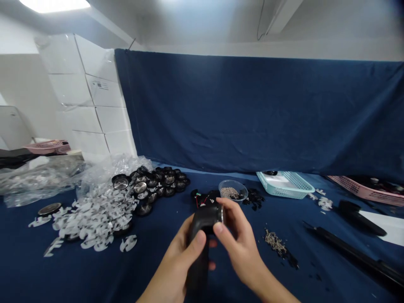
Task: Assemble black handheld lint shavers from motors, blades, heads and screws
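Backdrop: dark blue cloth (259,109) hung behind the bench, white boxes (109,118) stacked at its left end.
Bench: blue tabletop (148,261); heap of white plastic parts (97,214) at left, black round parts (160,183) beside it.
Basket: aqua basket (287,192) at the far right, near the cloth.
Hands: left hand (176,259) wraps the handle, thumb along the near side; right hand (238,237) has thumb and forefinger closed on the head's rim.
Black device (203,219): held above the bench, front centre; matte, smooth, thick handle, bent head.
Pointing: head turned right; long axis runs away from the wearer, leaning slightly right; exact tilt unclear.
Rim: silvery metal ring (224,214) at head's end.
Smallest: loose screws (274,242), right of the hands.
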`<state>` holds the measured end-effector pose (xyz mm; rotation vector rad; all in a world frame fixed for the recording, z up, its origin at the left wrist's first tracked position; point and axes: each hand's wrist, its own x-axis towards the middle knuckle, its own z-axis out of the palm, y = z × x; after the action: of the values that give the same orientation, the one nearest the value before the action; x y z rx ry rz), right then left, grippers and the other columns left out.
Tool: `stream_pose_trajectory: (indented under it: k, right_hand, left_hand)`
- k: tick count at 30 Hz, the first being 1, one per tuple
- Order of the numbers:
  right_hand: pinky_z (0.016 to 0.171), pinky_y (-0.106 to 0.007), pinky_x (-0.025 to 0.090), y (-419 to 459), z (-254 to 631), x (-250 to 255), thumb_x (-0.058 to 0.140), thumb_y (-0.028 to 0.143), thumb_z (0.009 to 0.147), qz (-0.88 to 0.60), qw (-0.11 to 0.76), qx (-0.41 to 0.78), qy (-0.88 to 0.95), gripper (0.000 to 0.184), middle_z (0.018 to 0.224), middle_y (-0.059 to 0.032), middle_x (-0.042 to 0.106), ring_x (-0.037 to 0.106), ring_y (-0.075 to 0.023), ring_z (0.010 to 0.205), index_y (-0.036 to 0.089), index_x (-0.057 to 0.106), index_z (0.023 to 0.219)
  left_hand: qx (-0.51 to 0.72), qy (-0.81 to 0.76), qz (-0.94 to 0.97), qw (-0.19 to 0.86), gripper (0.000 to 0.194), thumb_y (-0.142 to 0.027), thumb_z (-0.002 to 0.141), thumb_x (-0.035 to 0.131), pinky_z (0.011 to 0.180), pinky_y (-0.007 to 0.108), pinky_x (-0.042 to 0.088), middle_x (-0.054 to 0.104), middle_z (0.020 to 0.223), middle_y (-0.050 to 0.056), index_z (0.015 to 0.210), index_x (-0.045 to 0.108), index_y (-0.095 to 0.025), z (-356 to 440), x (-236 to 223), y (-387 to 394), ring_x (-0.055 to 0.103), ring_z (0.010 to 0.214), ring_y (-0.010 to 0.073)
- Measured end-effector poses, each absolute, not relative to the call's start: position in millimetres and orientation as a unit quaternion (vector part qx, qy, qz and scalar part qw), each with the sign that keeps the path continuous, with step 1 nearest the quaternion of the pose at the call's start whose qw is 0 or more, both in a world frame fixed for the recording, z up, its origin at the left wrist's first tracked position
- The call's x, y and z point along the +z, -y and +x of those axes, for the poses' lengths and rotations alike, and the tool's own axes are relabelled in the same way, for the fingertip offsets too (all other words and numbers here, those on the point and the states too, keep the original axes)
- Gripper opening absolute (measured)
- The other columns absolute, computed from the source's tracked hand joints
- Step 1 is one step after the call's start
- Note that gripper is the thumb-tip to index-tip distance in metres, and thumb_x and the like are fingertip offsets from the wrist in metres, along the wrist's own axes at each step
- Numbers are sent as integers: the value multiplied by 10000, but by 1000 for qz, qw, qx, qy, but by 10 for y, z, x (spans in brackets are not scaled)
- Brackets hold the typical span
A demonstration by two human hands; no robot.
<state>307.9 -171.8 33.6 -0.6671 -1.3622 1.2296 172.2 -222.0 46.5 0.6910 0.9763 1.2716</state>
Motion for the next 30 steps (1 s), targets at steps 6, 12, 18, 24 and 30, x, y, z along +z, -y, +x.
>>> stream_pose_trajectory:
  k: [6,12,18,24,30]
  right_hand:
    - [974,-441,416,1779,3098,397,753,372,692,-307,499,186,789,635,1230,-92,506,488,-287,1148,263,502,1264]
    - [1021,-395,400,1722,3152,502,868,379,526,-232,373,355,825,811,1268,-10,555,518,-244,1185,328,519,1257]
    - [906,-339,473,1715,2965,476,800,204,505,-160,452,389,787,544,1084,0,671,625,-205,1010,255,646,1024]
    - [930,-370,453,1746,2808,417,797,242,482,-158,496,323,790,527,1042,-3,697,626,-226,1014,253,656,989]
    - [957,-388,432,1762,2810,484,820,262,493,-189,451,311,815,560,1076,7,685,607,-238,1056,276,633,1021]
  left_hand:
    - [415,-318,185,832,588,-667,826,477,418,218,429,603,520,15,744,648,-110,1638,-16,2150,574,444,124]
    - [434,-262,181,843,343,-367,894,575,797,383,562,629,1119,75,1164,569,-156,1594,-109,2204,634,938,185]
    - [466,-218,177,839,369,-363,888,583,823,412,559,610,1169,85,1196,554,-160,1546,-94,2272,622,990,206]
    - [492,-204,185,826,351,-358,889,583,789,387,567,624,1130,78,1176,563,-156,1451,-99,2310,632,947,193]
    - [519,-244,196,796,353,-359,895,574,819,392,559,614,1159,81,1185,560,-159,1401,-159,2238,628,969,192]
